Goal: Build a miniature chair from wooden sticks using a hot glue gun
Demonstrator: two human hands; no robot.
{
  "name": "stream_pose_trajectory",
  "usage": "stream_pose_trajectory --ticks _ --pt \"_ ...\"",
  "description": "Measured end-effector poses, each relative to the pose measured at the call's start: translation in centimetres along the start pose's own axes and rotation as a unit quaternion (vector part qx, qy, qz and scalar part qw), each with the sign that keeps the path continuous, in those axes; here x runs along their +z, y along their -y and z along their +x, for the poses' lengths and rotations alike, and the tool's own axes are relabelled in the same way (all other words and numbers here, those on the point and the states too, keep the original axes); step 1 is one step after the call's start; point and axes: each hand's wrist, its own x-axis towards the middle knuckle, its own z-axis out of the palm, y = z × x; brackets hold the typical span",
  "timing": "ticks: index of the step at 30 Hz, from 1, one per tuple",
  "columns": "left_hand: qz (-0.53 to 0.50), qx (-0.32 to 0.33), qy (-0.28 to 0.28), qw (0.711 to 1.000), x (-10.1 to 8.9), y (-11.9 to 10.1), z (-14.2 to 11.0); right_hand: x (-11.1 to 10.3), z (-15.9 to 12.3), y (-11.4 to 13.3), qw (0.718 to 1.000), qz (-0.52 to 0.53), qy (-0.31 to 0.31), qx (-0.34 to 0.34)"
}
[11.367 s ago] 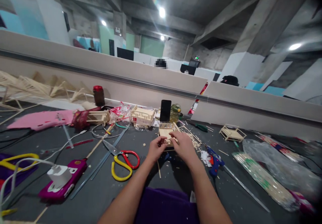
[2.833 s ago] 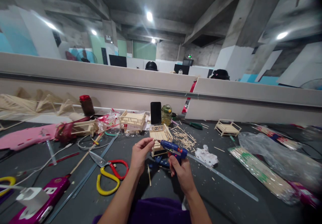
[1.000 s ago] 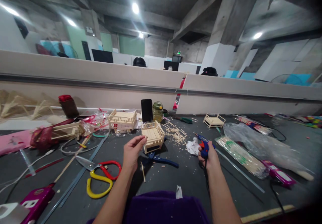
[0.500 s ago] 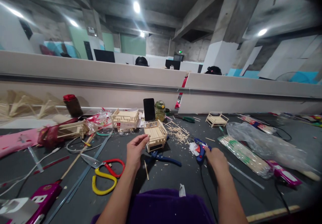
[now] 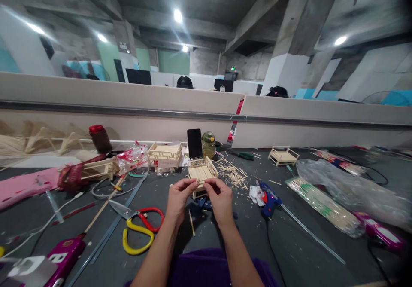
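My left hand (image 5: 180, 197) and my right hand (image 5: 222, 200) meet at their fingertips, both pinched closed, at the near edge of a miniature bed (image 5: 200, 170) built of wooden sticks. Something tiny and pale shows between the fingertips, too small to name. Partly hidden behind my right hand lies a blue-handled hand tool (image 5: 204, 203). To the right rests a blue hot glue gun (image 5: 269, 201), its nozzle beside a crumpled white paper (image 5: 256, 195). A single stick (image 5: 192, 222) lies by my left wrist.
Scissors (image 5: 139, 232) with red and yellow handles lie left. Short stick pieces (image 5: 232, 172) are scattered behind my right hand. Two more miniature stick pieces of furniture, one a bed (image 5: 164, 154), the other a low frame (image 5: 283, 155), stand at the back. Bagged sticks (image 5: 325, 205) lie right.
My right hand has let go of the glue gun and moved left to meet my left hand. The glue gun now lies on the table. The view has shifted slightly.
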Motion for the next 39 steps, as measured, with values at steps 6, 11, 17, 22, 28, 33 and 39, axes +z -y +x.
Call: stream_pose_trajectory --ticks 6,11,17,22,28,33,39 --pt "-0.014 -0.017 0.042 0.999 0.3 -0.3 -0.5 0.4 -0.3 -1.2 0.991 0.113 0.020 0.067" --pt "0.028 0.004 0.057 0.998 0.5 -0.5 -0.7 0.1 -0.8 -1.8 0.987 0.133 0.013 0.089" --pt "0.037 -0.026 0.071 0.996 0.7 -0.5 -0.8 -0.2 -1.0 -1.6 0.977 0.173 0.014 0.124" --pt "0.062 -0.030 0.086 0.994 -0.1 -0.8 -0.6 -1.1 -0.8 -1.7 0.988 0.124 -0.004 0.091" --pt "0.212 0.074 0.074 0.972 -2.2 -0.2 1.0 -2.7 0.1 -3.1 0.998 0.002 -0.001 0.063" --pt "0.271 0.101 0.094 0.953 -2.3 1.6 1.7 -2.2 0.0 -4.1 0.997 -0.055 0.028 0.046" --pt "0.258 0.110 0.103 0.954 -2.3 3.0 2.0 -0.9 -0.4 -4.8 0.990 -0.135 0.035 -0.012"
